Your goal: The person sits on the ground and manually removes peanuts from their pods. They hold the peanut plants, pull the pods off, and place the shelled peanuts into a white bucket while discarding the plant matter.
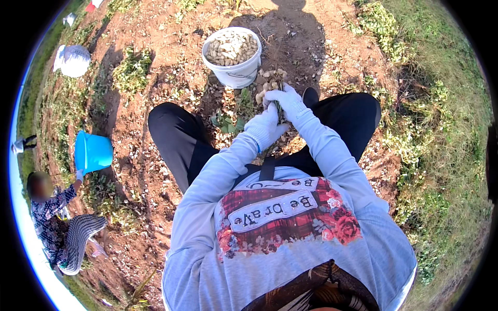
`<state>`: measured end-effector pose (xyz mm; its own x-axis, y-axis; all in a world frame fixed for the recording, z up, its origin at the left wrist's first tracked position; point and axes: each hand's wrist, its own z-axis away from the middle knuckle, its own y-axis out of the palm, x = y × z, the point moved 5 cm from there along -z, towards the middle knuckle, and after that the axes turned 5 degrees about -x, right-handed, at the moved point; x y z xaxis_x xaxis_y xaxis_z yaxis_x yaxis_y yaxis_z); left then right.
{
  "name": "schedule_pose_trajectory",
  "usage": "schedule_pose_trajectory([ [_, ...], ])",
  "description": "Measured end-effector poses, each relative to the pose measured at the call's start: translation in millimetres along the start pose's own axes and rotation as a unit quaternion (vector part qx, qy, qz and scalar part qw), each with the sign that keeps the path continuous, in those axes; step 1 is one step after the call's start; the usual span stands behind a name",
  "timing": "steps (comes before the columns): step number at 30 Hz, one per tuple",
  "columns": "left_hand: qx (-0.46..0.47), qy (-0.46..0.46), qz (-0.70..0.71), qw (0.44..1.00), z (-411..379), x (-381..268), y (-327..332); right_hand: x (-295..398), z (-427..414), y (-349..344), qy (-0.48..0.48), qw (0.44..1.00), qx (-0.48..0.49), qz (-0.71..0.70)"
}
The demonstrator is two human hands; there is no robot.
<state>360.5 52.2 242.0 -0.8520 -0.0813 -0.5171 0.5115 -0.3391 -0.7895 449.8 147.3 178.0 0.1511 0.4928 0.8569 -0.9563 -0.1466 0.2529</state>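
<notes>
Both of my hands wear white knitted gloves and meet between my knees. My left hand [262, 126] closes around the stems of a peanut plant, thumb pointing right. My right hand [286, 102] is on the same plant, a little higher, its fingers at the base of the pod cluster. Pale peanut pods [270, 83] with roots stick out beyond my fingers. Just past them stands a white plastic bucket [237, 76], filled with unshelled peanuts [232, 48]. Green leaves [227, 122] lie on the soil to the left of my gloves.
At the left, a person in a patterned top [50, 221] holds a blue bucket [95, 152]. A plant heap [132, 72] and a silvery rounded object [74, 61] lie farther off. Pulled plants [414, 145] and grass [455, 175] border the reddish soil at the right.
</notes>
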Motion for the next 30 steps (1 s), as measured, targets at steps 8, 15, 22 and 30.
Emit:
schedule_pose_trajectory([
  [8,-0.221,-0.047,0.497,0.838,-11.8,66.7,-81.4,54.2,38.3,15.7,-0.003,0.975,0.181,-0.13],
  [15,-0.114,0.071,0.403,0.905,-39.0,44.9,-87.5,48.6,53.5,31.7,0.027,0.975,0.213,-0.062],
  [22,-0.224,0.032,0.204,0.953,-33.9,40.5,-86.1,48.1,56.6,28.6,0.027,0.979,0.2,-0.028],
  [30,-0.29,-0.014,0.154,0.944,-43.4,89.8,-90.7,55.4,46.0,9.5,0.059,0.983,0.161,-0.063],
])
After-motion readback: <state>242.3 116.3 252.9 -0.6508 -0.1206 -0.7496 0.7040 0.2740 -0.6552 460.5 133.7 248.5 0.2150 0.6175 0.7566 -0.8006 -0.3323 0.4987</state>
